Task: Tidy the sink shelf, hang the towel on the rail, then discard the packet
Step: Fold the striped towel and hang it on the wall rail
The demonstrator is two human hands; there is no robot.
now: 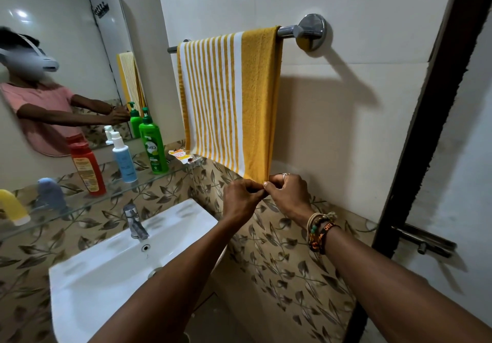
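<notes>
The white ceramic sink (106, 276) is rectangular with rounded corners; a chrome tap (135, 222) stands at its back edge. To its right, leaf-patterned tiles run along the wall up to a dark, rough-edged door frame (426, 129), with plain glossy tile above them.

The towel (229, 97), terry cloth with yellow and white stripes and a solid yellow band on its right side, hangs folded over the chrome rail (288, 30). It covers most of the bar, stopping short of the round wall mount at the right end. Its lower hem hangs just over the right end of the glass shelf (106, 191).

Along that shelf, from the left end, stand a yellow bottle (13, 206), a blurred blue-grey object (50, 193), a red bottle (86, 167), a blue spray bottle (123, 159) and a green pump bottle (154, 145). The crumpled orange-and-white packet (182, 155) lies at the shelf's right end, just beside the green bottle.

The left hand (241, 196) and right hand (288, 193) meet at the towel's lower right corner, fingers curled, both pinching the cloth there.
</notes>
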